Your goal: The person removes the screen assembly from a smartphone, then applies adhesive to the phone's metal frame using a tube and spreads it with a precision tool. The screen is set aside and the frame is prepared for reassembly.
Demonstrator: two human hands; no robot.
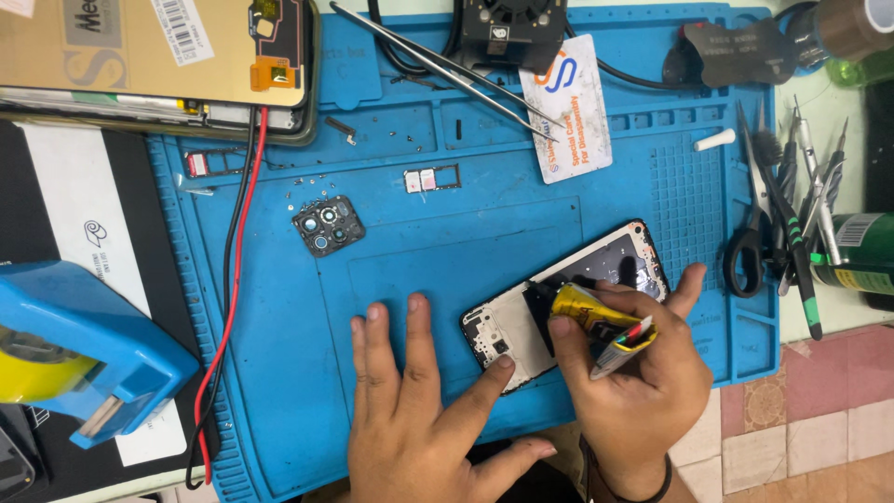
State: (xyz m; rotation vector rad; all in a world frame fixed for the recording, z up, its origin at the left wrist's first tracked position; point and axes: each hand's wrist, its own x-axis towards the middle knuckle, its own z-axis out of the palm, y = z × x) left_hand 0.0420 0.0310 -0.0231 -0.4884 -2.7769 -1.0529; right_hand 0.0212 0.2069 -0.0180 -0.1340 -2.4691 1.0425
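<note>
An opened phone frame lies tilted on the blue work mat, its inside facing up. My left hand rests flat on the mat with its index fingertip pressing the frame's lower corner. My right hand grips a small yellow glue tube, whose black nozzle touches the middle of the frame.
A camera module cover, a card tray and tiny screws lie on the mat. Long tweezers and a white card sit at the back. Scissors and screwdrivers crowd the right edge. A blue tape dispenser stands left.
</note>
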